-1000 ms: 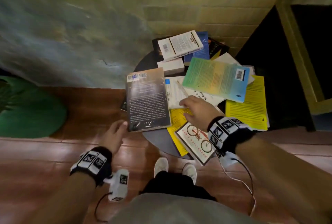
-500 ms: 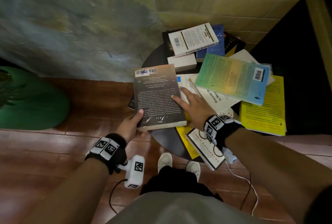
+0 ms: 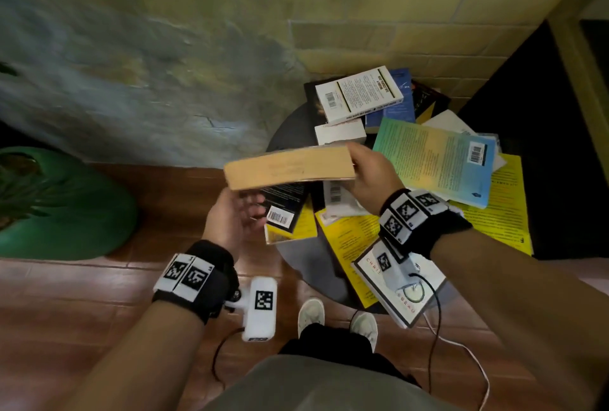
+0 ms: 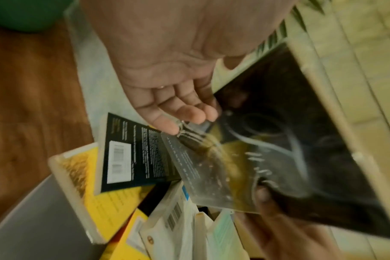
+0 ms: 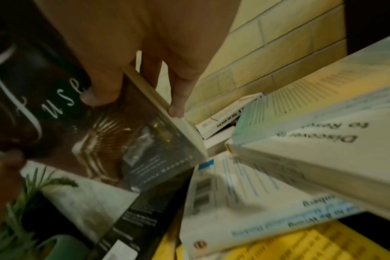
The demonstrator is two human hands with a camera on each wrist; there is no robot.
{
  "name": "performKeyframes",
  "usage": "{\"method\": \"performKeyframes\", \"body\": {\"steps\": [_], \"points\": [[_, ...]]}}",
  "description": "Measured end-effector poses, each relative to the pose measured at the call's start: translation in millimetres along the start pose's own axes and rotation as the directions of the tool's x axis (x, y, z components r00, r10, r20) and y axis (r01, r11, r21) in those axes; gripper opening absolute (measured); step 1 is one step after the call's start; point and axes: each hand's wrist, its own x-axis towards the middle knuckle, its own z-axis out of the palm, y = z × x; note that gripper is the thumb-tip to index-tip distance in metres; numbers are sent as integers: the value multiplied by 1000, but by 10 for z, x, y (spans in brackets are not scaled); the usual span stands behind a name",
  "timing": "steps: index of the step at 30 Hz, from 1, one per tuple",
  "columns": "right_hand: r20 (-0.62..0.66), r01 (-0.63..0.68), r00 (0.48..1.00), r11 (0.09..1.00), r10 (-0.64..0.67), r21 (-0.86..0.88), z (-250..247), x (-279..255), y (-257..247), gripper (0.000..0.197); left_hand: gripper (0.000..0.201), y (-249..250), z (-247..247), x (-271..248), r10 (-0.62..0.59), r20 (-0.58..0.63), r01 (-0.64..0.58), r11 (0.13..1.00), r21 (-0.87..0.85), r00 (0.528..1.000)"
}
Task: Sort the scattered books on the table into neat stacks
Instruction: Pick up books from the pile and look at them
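Observation:
A dark paperback point(image 3: 290, 168) is lifted over the small round table point(image 3: 306, 265), tipped so its tan page edge faces me. My right hand point(image 3: 357, 163) grips its right end. In the right wrist view the thumb lies on the cover point(image 5: 122, 140) and the fingers point(image 5: 177, 107) wrap the far side. My left hand point(image 3: 250, 209) is palm up under the book's lower left corner, fingers loose. In the left wrist view its fingertips point(image 4: 189, 114) are at the cover point(image 4: 289, 140); whether they touch it is unclear. Several books lie scattered below, among them a black one point(image 3: 283, 206).
A white book point(image 3: 359, 94) tops the far pile, with a teal-yellow book point(image 3: 435, 160) and a yellow one point(image 3: 497, 216) at right and a bicycle-cover book point(image 3: 405, 292) overhanging the near edge. A green pot point(image 3: 66, 206) stands on the floor at left. The wall is close behind.
The dark paperback lay flat on the pile with both hands at its edges. My right hand has lifted it and tipped it on edge, and my left hand now sits open beneath it.

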Motion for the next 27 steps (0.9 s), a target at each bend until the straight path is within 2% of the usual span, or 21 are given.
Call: {"method": "performKeyframes", "body": {"steps": [1,3,5,7,9,13,16,18,19,20,22,24,27], "points": [[-7,-34,999,999,34,30,-50,0,-46,45,14,34,1,11,40,12,-41,998,48,999],[-10,-119,993,989,121,90,-154,-9,-100,46,51,52,-63,101,137,81,-150,969,197,987],[24,-188,982,968,187,167,-257,-46,-156,53,88,127,-91,147,229,153,-269,899,345,961],[85,-224,975,923,208,312,-333,-95,-203,39,102,211,-78,168,275,226,-348,842,413,934],[126,-221,974,904,187,367,-404,-167,-285,31,97,274,-41,147,258,271,-353,843,405,927],[107,-224,974,915,199,336,-446,-276,-291,40,70,238,29,51,250,322,-366,852,374,913],[119,-251,968,904,223,347,-429,-374,-241,33,46,120,67,21,251,268,-336,875,348,930],[172,-320,945,891,277,323,-423,-498,-142,41,31,16,59,25,222,244,-301,884,358,944],[201,-363,926,901,320,238,-428,-582,-61,43,26,-44,34,44,200,228,-274,889,366,953],[221,-393,903,916,368,80,-429,-676,51,41,22,-85,18,44,180,209,-249,893,374,961],[191,-415,857,862,478,-291,-434,-912,291,29,22,-165,-52,67,144,160,-196,903,381,977],[74,-502,787,705,613,-501,-464,-1160,461,36,29,-240,-136,90,88,117,-127,916,380,989],[-41,-708,578,476,815,-522,-395,-1572,747,56,35,-324,-258,92,50,70,-75,905,418,996]]}}
